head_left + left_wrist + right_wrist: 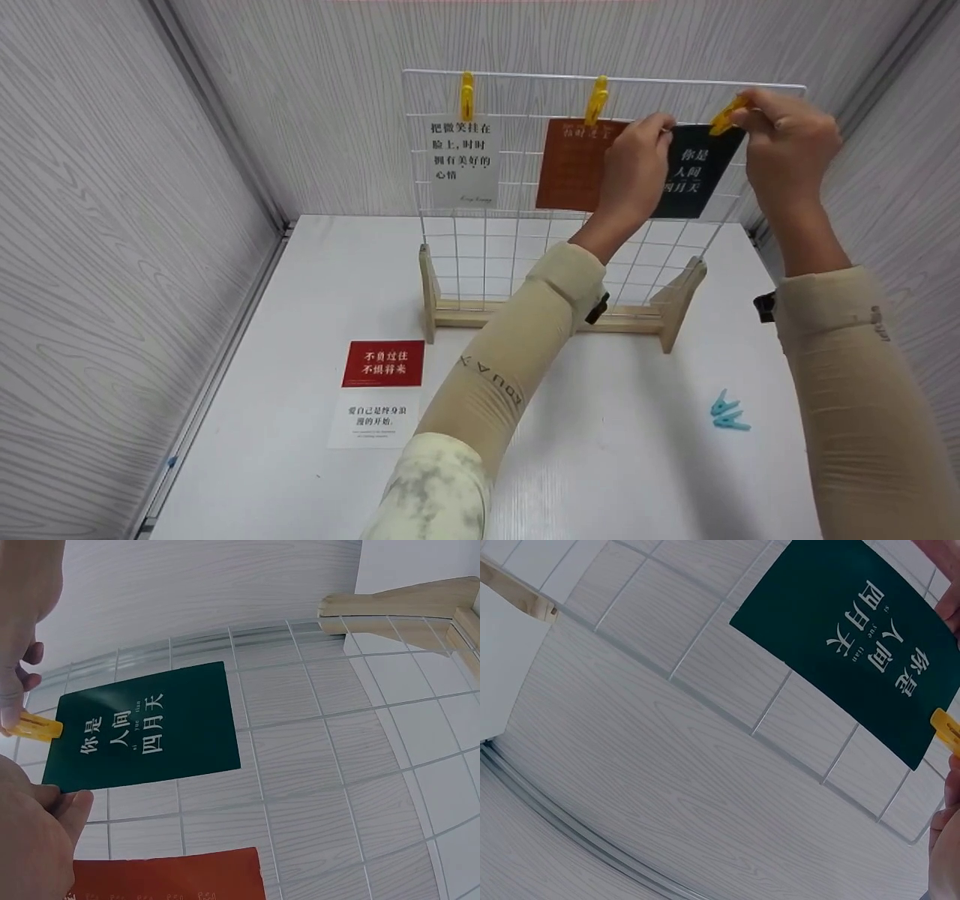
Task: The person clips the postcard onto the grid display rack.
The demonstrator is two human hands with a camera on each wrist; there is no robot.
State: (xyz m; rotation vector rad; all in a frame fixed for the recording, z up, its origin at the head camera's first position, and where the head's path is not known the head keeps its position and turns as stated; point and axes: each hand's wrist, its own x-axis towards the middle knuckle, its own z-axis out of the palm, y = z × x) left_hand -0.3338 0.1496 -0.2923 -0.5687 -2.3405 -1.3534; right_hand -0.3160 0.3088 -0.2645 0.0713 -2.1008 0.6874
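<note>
A dark green card (150,727) with white characters lies against the white wire grid (517,225), near its upper right. My left hand (637,161) pinches the card's upper left corner. With thumb and fingers my right hand (791,142) grips a yellow clothespin (729,116), whose tip meets the card's upper edge. Directly left of the green card hangs an orange-brown card (566,165), partly hidden by my left hand, under a second yellow clothespin (597,101). Further left, a third clothespin (467,97) holds a white card (465,161) on the grid.
The grid stands in a wooden base (547,319) on the white table (585,450). A red card (383,364) and another white card (373,420) lie front left. Blue clothespins (727,412) lie at the right. Pale wood-grain panels (97,187) enclose the table.
</note>
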